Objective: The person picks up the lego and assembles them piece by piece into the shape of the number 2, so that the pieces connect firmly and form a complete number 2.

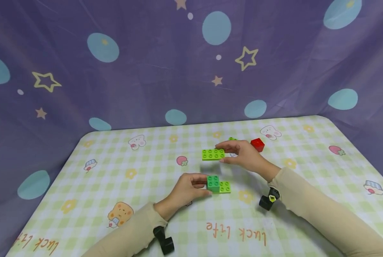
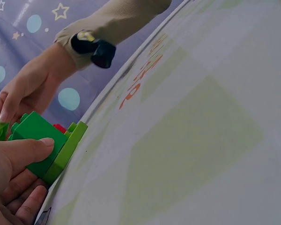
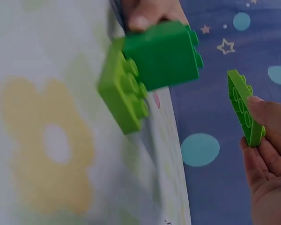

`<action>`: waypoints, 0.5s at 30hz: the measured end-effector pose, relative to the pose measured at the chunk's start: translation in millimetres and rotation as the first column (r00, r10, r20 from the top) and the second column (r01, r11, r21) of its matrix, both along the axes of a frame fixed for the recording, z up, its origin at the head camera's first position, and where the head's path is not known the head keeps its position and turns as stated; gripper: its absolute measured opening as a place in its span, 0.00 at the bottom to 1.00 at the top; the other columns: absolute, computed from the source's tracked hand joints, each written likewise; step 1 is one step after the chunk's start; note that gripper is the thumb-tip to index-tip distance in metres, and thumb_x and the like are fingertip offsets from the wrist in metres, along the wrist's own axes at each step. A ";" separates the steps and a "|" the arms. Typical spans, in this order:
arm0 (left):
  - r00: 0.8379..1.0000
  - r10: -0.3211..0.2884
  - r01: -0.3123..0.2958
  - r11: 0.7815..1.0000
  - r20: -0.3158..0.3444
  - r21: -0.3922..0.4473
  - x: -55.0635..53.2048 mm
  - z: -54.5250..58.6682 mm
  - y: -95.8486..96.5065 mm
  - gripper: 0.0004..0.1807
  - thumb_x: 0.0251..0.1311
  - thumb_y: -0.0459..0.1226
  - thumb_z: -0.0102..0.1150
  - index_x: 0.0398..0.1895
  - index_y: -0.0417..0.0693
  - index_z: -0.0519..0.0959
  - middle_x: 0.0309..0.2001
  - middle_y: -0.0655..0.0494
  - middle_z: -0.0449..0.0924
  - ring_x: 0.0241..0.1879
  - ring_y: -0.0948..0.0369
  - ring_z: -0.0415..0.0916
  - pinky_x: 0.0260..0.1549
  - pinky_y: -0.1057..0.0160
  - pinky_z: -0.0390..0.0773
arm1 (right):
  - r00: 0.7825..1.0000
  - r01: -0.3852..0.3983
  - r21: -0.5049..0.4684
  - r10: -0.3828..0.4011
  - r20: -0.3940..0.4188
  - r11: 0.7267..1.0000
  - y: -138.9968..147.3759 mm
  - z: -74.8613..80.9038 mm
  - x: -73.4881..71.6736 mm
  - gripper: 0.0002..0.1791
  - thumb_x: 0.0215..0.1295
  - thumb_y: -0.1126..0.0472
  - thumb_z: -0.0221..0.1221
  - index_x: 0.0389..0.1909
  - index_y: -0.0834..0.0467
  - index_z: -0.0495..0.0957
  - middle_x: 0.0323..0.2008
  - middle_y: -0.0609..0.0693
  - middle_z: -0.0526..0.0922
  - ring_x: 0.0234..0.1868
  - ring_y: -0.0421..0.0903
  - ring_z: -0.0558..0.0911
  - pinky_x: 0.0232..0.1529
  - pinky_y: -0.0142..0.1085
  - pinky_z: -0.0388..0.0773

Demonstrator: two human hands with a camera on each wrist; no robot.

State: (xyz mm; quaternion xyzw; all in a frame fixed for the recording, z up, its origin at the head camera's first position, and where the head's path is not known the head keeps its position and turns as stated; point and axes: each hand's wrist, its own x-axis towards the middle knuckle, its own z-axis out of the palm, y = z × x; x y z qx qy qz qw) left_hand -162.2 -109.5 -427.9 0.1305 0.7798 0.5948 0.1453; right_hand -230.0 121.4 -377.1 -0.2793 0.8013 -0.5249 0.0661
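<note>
My left hand [image 1: 189, 190] grips a dark green toy brick [image 1: 213, 183] between thumb and fingers. That brick sits on the left half of a flat lime green brick [image 1: 225, 187], whose right-hand studs are bare. Farther back, my right hand [image 1: 243, 154] pinches the right end of a second flat lime brick [image 1: 213, 154], holding it up off the table with its studs facing up. In the right wrist view the hollow underside of this held brick [image 3: 242, 107] shows, thumb on one side and fingers on the other.
Beyond my right hand a red brick [image 1: 257, 145] lies on the table. Another lime piece [image 1: 232, 139] is mostly hidden behind that hand. The checked tablecloth [image 1: 153, 157] reaches back to a purple curtain [image 1: 140, 89].
</note>
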 end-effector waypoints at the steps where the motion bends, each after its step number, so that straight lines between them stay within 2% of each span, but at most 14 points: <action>1: 1.000 0.004 -0.004 1.000 0.006 -0.001 0.0 -0.4 0.0 0.21 0.47 0.31 0.71 0.48 0.38 0.81 0.45 0.46 0.83 0.46 0.57 0.80 0.48 0.59 0.78 | 1.000 -0.006 -0.002 0.006 -0.006 1.000 1.0 -0.7 3.5 0.25 0.53 0.64 0.68 0.54 0.62 0.77 0.51 0.53 0.81 0.53 0.48 0.79 0.56 0.43 0.74; 4: 1.000 0.009 -0.008 1.000 0.008 -0.012 0.1 -0.7 0.0 0.21 0.47 0.32 0.72 0.47 0.39 0.82 0.45 0.47 0.83 0.45 0.57 0.80 0.48 0.60 0.78 | 0.999 -0.029 -0.024 0.028 -0.023 0.999 4.4 -3.6 13.7 0.24 0.53 0.66 0.68 0.53 0.63 0.78 0.51 0.54 0.81 0.53 0.46 0.78 0.55 0.41 0.74; 8: 1.000 -0.001 0.001 1.000 0.004 -0.003 -1.1 -1.4 -0.5 0.20 0.47 0.32 0.72 0.46 0.38 0.82 0.44 0.47 0.83 0.45 0.57 0.80 0.47 0.61 0.78 | 0.997 -0.065 -0.056 0.062 -0.045 0.996 8.2 -7.5 25.7 0.23 0.52 0.69 0.67 0.52 0.64 0.78 0.50 0.55 0.81 0.53 0.41 0.78 0.53 0.34 0.75; 15: 1.000 -0.003 0.003 1.000 0.005 0.030 -1.1 -1.7 0.0 0.21 0.46 0.30 0.71 0.47 0.36 0.81 0.44 0.45 0.83 0.45 0.57 0.81 0.46 0.63 0.79 | 0.997 -0.076 -0.106 0.073 -0.027 0.991 10.8 -12.6 41.6 0.22 0.52 0.72 0.66 0.51 0.64 0.78 0.50 0.56 0.81 0.52 0.35 0.77 0.53 0.30 0.74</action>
